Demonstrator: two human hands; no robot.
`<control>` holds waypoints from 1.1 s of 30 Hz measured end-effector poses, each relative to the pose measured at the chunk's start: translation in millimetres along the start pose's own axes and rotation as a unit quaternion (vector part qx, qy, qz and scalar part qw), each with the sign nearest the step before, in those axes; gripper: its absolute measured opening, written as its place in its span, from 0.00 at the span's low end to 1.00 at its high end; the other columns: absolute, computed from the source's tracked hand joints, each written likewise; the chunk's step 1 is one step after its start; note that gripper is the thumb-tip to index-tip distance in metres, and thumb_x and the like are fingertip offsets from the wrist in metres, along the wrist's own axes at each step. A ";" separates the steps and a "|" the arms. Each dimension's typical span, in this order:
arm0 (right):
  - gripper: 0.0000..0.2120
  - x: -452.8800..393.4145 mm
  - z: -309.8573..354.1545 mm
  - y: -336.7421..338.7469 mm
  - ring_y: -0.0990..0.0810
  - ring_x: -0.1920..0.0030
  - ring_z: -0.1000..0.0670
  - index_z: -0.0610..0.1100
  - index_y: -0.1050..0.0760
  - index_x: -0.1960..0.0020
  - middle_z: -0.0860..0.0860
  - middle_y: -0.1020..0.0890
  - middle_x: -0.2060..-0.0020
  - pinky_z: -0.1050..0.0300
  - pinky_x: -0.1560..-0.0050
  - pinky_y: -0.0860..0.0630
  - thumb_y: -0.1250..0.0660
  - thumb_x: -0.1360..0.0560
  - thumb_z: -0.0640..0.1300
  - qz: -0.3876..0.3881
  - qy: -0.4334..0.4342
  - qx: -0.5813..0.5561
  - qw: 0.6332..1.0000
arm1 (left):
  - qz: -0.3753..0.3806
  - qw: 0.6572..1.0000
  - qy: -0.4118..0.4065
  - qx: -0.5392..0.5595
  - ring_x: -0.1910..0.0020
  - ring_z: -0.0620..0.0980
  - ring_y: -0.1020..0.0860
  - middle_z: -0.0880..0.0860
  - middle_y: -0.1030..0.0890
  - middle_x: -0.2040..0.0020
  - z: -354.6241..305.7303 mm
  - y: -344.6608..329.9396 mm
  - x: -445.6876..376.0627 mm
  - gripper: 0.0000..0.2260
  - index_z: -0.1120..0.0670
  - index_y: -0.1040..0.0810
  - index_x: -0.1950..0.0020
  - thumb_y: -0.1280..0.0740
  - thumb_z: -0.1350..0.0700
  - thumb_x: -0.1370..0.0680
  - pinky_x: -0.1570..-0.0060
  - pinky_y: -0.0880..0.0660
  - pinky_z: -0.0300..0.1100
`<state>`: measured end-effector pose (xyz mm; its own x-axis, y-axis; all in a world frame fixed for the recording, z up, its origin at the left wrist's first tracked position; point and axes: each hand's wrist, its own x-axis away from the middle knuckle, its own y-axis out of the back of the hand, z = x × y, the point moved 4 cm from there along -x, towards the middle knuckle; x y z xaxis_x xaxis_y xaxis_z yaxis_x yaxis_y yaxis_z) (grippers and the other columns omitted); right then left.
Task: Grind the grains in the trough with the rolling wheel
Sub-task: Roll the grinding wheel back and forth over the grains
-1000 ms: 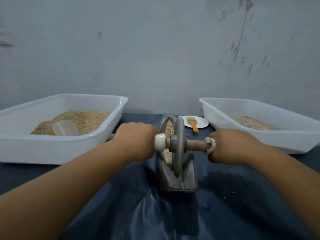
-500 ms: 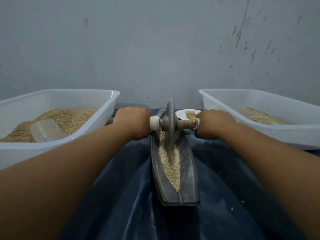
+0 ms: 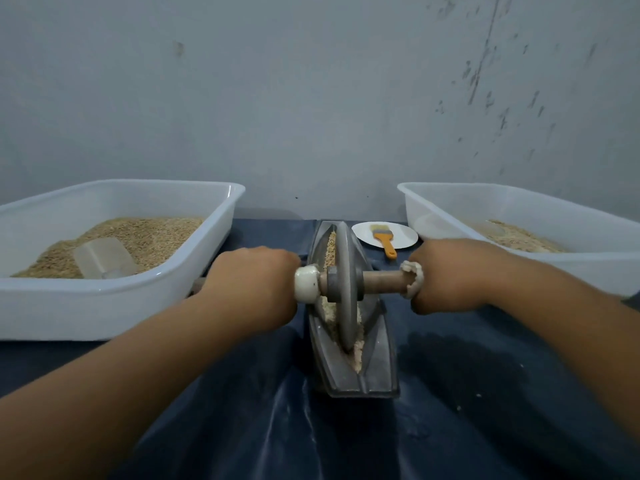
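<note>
A grey boat-shaped trough (image 3: 379,362) lies lengthwise on the dark blue cloth, with pale grains (image 3: 330,249) along its groove. The grey rolling wheel (image 3: 346,289) stands upright in the groove, towards the near half. A wooden axle (image 3: 382,282) runs through it, with a white knob (image 3: 306,284) on the left. My left hand (image 3: 252,289) grips the axle's left end. My right hand (image 3: 446,275) grips the right end, beside a wrap of white cord. The fingers of both hands are hidden under the fists.
A white tub (image 3: 114,296) on the left holds grain and a clear scoop (image 3: 104,258). Another white tub (image 3: 588,265) on the right holds a thinner layer of ground grain. A white plate (image 3: 403,237) with an orange-handled brush (image 3: 384,239) sits behind the trough. A grey wall stands close behind.
The wheel rolled from the trough's near part to its far end half a second ago, and has come back towards me. Both hands kept their grip on the axle.
</note>
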<state>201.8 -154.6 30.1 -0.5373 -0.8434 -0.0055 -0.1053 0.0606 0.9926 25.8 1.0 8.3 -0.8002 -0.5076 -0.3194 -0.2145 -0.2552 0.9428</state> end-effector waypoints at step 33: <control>0.05 20.1 -2.7 -16.5 0.24 0.68 0.58 0.58 0.28 0.61 0.56 0.21 0.68 0.60 0.71 0.33 0.34 0.35 0.55 -0.029 -0.025 -0.027 0.999 | -0.047 0.997 -0.028 -0.049 0.69 0.44 0.36 0.45 0.36 0.68 -14.7 25.1 11.8 0.10 0.44 0.35 0.56 0.32 0.51 0.27 0.69 0.40 0.40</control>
<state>195.1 -174.0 13.9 -0.5726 -0.8170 -0.0677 -0.0924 -0.0178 0.9956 19.2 -23.5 26.8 -0.8094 -0.4327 -0.3971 -0.2363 -0.3791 0.8947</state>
